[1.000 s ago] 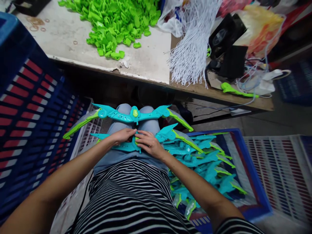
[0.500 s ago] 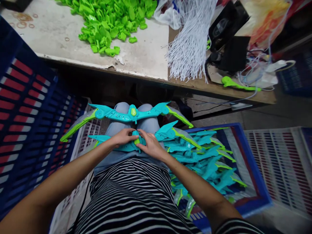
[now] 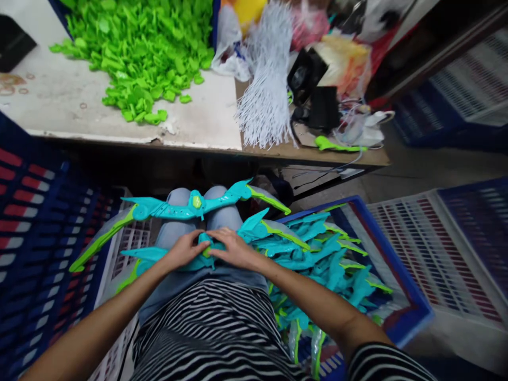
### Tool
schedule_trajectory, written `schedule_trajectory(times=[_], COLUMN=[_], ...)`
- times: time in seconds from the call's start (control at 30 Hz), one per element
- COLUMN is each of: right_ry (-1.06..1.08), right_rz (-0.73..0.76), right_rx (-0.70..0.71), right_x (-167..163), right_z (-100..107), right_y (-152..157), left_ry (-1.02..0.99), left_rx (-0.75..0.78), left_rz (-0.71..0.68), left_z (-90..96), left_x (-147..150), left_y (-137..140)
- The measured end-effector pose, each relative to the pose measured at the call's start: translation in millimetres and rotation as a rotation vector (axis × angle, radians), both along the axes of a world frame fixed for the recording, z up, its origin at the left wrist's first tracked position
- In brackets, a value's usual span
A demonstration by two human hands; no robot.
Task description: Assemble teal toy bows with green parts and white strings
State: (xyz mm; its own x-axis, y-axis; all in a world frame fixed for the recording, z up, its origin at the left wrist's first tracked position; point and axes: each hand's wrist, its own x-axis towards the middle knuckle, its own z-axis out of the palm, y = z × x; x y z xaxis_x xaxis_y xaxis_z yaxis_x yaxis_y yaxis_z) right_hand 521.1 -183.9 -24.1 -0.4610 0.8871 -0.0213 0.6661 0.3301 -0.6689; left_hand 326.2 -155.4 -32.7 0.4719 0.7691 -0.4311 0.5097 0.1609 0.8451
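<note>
A teal plastic toy bow with lime-green limb tips lies across my lap. My left hand and my right hand close in on its middle from both sides, thumbs and fingertips around a small lime-green piece at the centre. The fingers partly cover that piece. Farther out, over the knees, rests a second toy bow of the same kind, with a lime-green piece in its middle; neither hand touches it.
On the table ahead lie a heap of lime-green plastic pieces, a bundle of white strings and black devices with cables. A blue crate full of toy bows stands at my right, a tall blue basket at my left.
The whole view has shifted, so the table and bows appear farther left and lower. Both hands stay at the nearer bow's centre, with their fingers slightly rearranged around the green piece.
</note>
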Motion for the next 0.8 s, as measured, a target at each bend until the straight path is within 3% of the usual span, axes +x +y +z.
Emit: schedule_trajectory(times=[0.07, 0.17, 0.23, 0.3, 0.47, 0.63, 0.7, 0.8], right_ry=[0.035, -0.127, -0.254, -0.351, -0.483, -0.255, -0.076, 0.176], right_rz=[-0.152, -0.559, -0.778, -0.885, -0.830, -0.880, -0.886, -0.795], right_rx=[0.174, 0.367, 0.331, 0.202, 0.030, -0.031, -0.115, -0.378], right_x=[28, 87, 123, 146, 160, 179, 193, 209], right_z=[17, 53, 74, 88, 101, 108, 104, 88], right_y=[30, 94, 140, 179, 232, 223, 194, 121], left_ry=[0.038, 0.072, 0.081, 0.115, 0.243, 0.252, 0.253, 0.222], left_rx=[0.025, 0.057, 0.067, 0.091, 0.191, 0.244, 0.308, 0.384], left_rz=[0.032, 0.101, 0.142, 0.153, 0.073, 0.063, 0.107, 0.158], left_z=[0.6, -2.7, -5.1, -6.0, -2.3, 8.2, 19.7, 42.8], left_x=[-3, -6, -7, -5, -3, -11, -13, -5], left_y=[1, 0, -1, 0, 8, 16, 17, 14])
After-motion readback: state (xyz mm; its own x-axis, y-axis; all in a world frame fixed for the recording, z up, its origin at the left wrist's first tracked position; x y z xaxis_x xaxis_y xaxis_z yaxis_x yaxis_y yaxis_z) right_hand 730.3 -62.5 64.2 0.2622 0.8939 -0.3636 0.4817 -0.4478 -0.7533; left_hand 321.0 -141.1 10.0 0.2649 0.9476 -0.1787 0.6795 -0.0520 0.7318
